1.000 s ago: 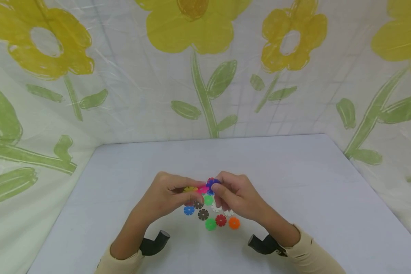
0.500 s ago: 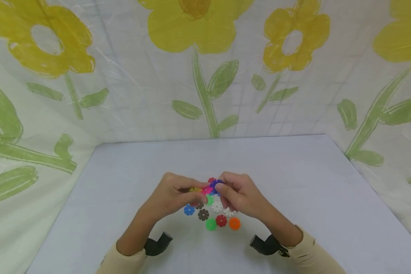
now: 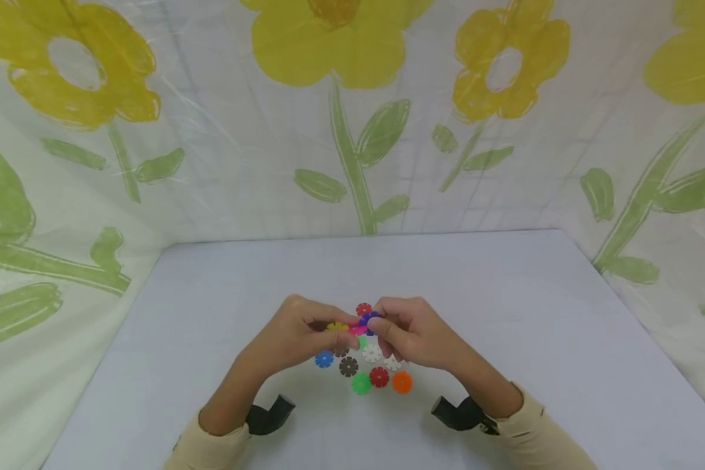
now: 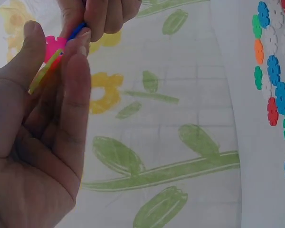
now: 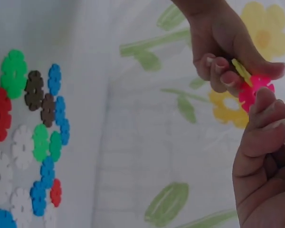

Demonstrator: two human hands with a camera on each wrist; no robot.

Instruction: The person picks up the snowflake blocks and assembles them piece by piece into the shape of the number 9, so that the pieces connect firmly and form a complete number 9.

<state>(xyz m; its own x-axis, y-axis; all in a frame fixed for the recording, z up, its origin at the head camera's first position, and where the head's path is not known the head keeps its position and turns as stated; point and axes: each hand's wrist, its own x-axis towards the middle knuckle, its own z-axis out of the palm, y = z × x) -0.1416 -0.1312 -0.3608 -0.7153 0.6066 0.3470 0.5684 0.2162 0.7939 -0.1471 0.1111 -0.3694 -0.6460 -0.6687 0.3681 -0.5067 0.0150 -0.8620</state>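
Still above table [image 3: 211,313], my left hand [image 3: 296,336] pinches yellow-pink discs [image 3: 346,326]; my right hand [image 3: 411,333] pinches blue disc [image 3: 369,318] against them. Both hands sit slightly nearer loose pile [image 3: 364,369] than before.

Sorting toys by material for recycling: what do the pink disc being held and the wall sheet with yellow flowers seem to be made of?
Pink disc: probably molded plastic, bright uniform color, crisp notched edge, matte-smooth. Wall sheet: looks like thin plastic film, glossy, with creases and shine.
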